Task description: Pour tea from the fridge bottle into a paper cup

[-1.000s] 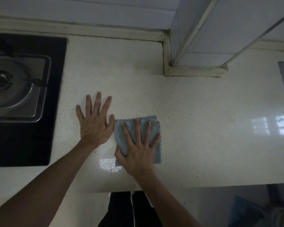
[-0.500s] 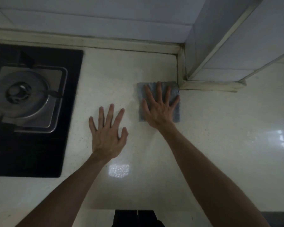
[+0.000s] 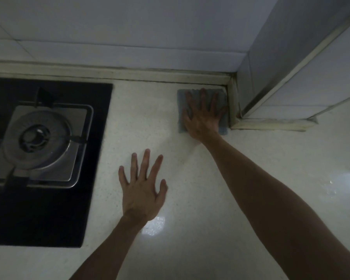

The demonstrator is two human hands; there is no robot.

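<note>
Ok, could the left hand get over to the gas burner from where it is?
Probably yes. The left hand lies flat on the counter just right of the black hob, and nothing stands between it and the gas burner.

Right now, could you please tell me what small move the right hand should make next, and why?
Probably draw the cloth back toward the front of the countertop: the right hand presses it flat into the back corner, by the wall trim and pillar base, so it can hardly go farther. The left hand rests flat.
</note>
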